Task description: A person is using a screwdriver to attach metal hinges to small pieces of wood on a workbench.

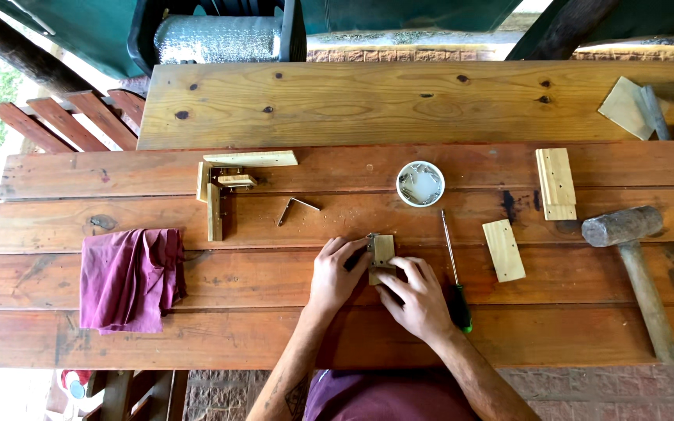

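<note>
Both hands, left hand (335, 274) and right hand (417, 300), grasp one small wood block (384, 251) on the counter (274, 343). Nearby lie one screwdriver (455, 274), one mallet (635, 265), one white bowl (420, 184), one purple cloth (129, 277).

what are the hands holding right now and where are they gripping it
Both hands hold a small wood block on the table. The left hand grips its left edge, the right hand its lower end. A small metal part at the block's top left is too small to identify.

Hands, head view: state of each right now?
Left hand: fingers closed on the small wood block, pinning it to the table.
Right hand: fingers grip the same block's near end.
</note>
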